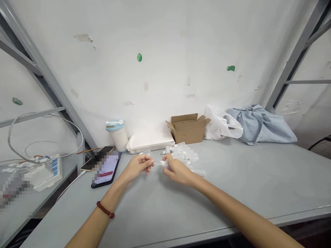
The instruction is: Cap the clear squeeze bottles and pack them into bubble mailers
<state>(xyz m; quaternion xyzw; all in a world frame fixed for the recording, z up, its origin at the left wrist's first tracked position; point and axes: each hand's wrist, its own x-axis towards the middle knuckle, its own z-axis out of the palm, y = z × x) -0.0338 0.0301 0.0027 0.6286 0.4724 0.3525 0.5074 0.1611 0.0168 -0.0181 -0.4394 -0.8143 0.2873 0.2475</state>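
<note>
My left hand [141,165] is closed in a pinch, thumb against fingertips. Something thin and pale shows at its fingertips, too small to name. Just to the right, my right hand [178,170] is closed round a small clear plastic piece with a white end [162,163], which points left toward the left fingertips. Behind and beside the right hand lies a loose pile of clear plastic pieces [187,153] with white parts, looking like small bottles or tubes. One clear tube [199,172] rests near the right wrist, partly covered by the hand.
Along the wall stand a lidded cup [119,137], a stack of white sheets or envelopes [151,142], an open cardboard box [188,129], a white plastic bag [222,124] and blue cloth [263,125]. Two phones [107,170] lie left. A power strip [49,172] with cables sits beyond.
</note>
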